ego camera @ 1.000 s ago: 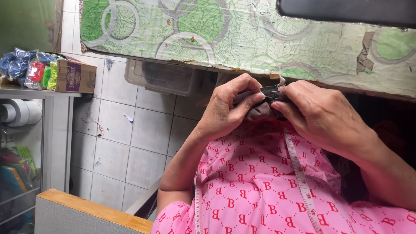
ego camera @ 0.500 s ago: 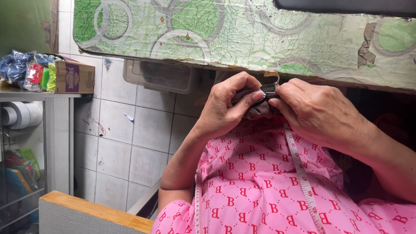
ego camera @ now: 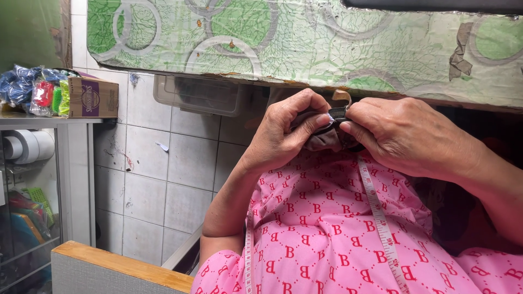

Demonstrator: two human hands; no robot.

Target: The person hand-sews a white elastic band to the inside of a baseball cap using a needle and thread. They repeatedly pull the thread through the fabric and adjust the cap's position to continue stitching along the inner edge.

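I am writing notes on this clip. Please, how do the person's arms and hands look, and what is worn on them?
Both forearms are bare, without sleeves in view. The left hand and the right hand wear no gloves, and no rings or watch are visible. The nails are short and unpainted. The pink garment with red letters lies beneath the arms; a white measuring tape hangs over it.

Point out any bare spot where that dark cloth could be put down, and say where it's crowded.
Both the left hand and right hand pinch the dark cloth over the pink-clad lap, crossed by a measuring tape. The wooden ledge at lower left looks bare. The grey shelf is crowded with a cardboard box and plastic packets.
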